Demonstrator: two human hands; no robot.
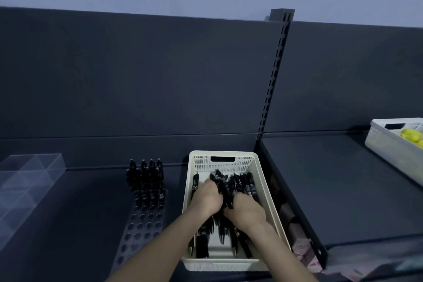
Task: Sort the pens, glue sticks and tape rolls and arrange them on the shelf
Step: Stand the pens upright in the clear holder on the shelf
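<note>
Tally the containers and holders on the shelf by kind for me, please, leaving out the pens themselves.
Baskets: 2, the nearer one holding pens
Clear box: 1
Pen rack: 1
Total: 4

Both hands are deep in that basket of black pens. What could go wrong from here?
1. The left hand and right hand grip a thick bundle of pens together; some may slip out and fall back into the basket or onto the shelf.
2. The standing pens sit packed close in the holder; pushing more in beside them could tip some over.
</note>
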